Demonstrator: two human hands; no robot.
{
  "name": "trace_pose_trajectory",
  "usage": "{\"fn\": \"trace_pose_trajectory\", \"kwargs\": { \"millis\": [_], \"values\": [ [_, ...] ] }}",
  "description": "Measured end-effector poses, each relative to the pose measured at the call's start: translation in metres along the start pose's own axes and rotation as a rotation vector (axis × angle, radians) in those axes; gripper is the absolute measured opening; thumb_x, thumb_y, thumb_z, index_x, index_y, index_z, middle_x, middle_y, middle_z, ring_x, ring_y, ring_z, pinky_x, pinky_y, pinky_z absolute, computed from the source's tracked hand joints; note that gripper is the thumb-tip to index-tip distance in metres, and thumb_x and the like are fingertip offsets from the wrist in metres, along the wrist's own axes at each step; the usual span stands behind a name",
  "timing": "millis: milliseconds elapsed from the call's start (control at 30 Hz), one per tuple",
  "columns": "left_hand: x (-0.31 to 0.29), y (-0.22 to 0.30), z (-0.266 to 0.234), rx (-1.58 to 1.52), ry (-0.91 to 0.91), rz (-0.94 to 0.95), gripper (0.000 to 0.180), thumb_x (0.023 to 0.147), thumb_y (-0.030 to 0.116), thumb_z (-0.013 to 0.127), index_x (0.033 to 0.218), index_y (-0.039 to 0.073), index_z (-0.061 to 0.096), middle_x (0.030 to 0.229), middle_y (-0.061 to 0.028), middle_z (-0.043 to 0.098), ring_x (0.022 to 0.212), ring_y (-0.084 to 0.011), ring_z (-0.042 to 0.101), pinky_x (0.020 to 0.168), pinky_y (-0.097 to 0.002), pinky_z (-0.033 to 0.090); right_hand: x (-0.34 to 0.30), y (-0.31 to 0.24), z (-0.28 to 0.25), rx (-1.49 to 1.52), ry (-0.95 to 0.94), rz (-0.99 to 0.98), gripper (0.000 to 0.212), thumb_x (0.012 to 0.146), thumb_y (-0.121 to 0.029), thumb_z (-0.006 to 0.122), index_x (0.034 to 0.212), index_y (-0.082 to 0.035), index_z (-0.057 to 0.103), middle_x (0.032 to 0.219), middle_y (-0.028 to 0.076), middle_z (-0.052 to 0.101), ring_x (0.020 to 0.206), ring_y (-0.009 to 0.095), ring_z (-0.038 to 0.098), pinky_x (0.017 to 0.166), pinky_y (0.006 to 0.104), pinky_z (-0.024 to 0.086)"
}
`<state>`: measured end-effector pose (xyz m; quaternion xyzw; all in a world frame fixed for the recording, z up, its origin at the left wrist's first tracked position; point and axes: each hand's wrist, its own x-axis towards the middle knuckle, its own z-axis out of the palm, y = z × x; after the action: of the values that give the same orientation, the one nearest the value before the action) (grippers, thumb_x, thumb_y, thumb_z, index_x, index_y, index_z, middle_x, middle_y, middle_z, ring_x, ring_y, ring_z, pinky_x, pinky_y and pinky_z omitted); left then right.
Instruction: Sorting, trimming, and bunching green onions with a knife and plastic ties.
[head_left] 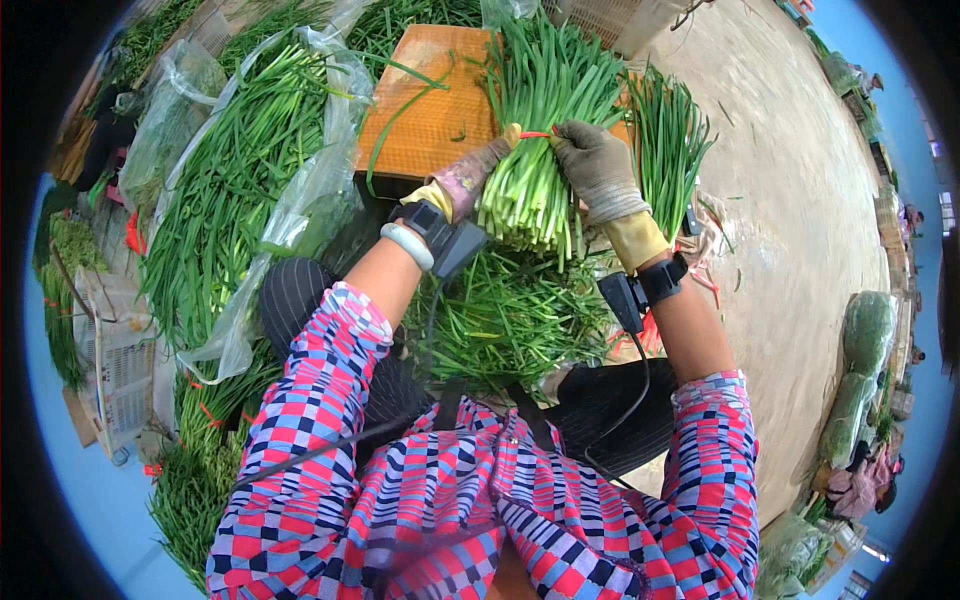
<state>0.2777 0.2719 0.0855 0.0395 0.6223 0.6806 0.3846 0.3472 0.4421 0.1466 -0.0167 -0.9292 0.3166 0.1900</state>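
Note:
A thick bundle of garlic chives (pixel 540 85) rests on a brown board-topped stand, its pale cut ends toward me. A red tie (pixel 535 134) crosses the bundle's upper side. My left hand (pixel 482 172), in a stained glove with a yellow cuff, is closed at the tie's left end, against the bundle. My right hand (pixel 597 172), in a grey-brown glove, pinches the tie's other end, its fingertips partly hidden. To the right of that hand lies a smaller bunch of chives (pixel 668 145).
The stand's brown top (pixel 425 110) carries a few stray leaves. Loose chive trimmings (pixel 510 320) are heaped between my knees. On the left, a long pile of chives (pixel 250 180) lies on plastic sheeting (pixel 315 185). A white crate (pixel 125 360) stands farther left. Wrapped green bundles (pixel 862 350) lie far right.

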Motion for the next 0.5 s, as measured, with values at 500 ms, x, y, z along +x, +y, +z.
{"fn": "trace_pose_trajectory", "kwargs": {
  "millis": [500],
  "values": [
    [0.034,0.001,0.193,-0.315,0.261,0.503,0.077,0.079,0.023,0.065,0.137,0.002,0.020,0.134,-0.0206,0.039,0.123,-0.0333,0.038,0.102,-0.0385,0.032,0.142,-0.053,-0.091,-0.545,0.089,-0.228,0.021,0.081,-0.028,0.058,0.085,-0.008,0.062,0.077,0.017,0.061,0.074,0.034,0.059,0.066,0.0387,0.046]
  ]
}}
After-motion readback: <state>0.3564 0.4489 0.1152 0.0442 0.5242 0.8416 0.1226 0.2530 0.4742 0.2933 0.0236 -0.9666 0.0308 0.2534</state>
